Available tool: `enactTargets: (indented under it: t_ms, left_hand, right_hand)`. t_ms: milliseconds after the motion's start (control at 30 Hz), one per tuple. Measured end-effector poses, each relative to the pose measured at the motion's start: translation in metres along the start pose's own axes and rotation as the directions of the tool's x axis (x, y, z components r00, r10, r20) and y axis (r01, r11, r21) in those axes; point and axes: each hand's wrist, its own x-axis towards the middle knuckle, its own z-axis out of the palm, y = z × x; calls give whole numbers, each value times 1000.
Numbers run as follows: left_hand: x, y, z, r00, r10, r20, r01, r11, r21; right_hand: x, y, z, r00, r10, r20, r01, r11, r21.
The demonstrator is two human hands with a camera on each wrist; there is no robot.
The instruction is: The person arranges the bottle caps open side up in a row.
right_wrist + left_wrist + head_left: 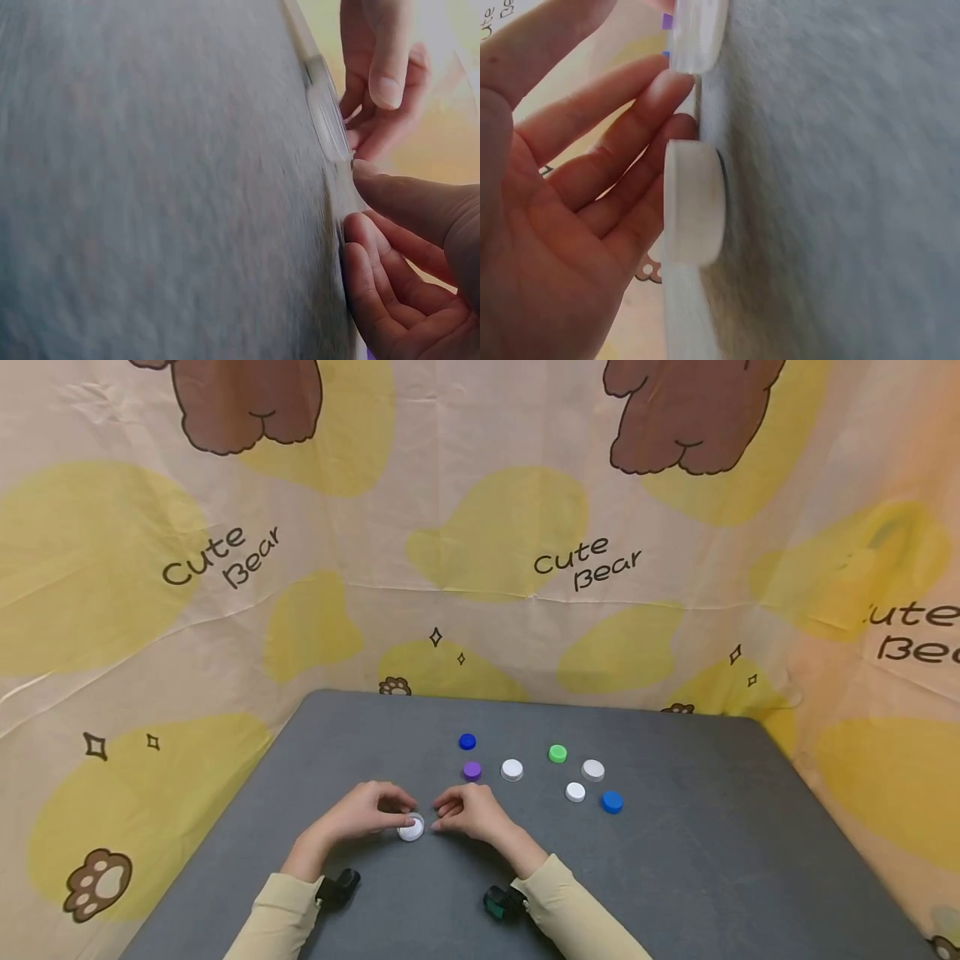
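On the grey table a clear-edged white bottle cap (412, 830) lies between the two hands. My left hand (367, 810) is just left of it, its thumb overlapping the cap in the head view. The left wrist view shows loosely extended fingers, with a second white cap (694, 202) on the table beside them; the left hand hides this one from the head camera. Farther along there, the clear-edged cap (699, 34) shows at the top. My right hand (476, 814) hovers low to the right, fingers loosely bent, thumb tip near the clear-edged cap (328, 112) in the right wrist view.
Beyond the right hand lie a dark blue cap (467, 742), a purple cap (472, 771) and a white cap (512, 769). Farther right are a green cap (557, 753), two more whitish caps and a blue cap (612, 802). A printed cloth (480, 543) hangs behind the table.
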Motion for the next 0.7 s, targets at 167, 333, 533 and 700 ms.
enactTargets:
  t_ms: [167,333,533,700]
  left_hand:
    - [10,5,3,1000,-8,-24,9,1000,6]
    - [25,9,8,998,-14,-67,15,1000,13]
    - [43,15,12,995,-44,-85,45,999,5]
    - [57,21,14,994,-53,-97,54,999,6]
  right_hand:
    - [-1,8,-10,999,16,-44,-17,1000,-14]
    - [-1,14,-20,996,10,-88,-13,999,-30]
    - [-1,20,-29,992,21,-124,-23,1000,-20]
    - [-1,26,-34,988,34,-149,-33,999,13]
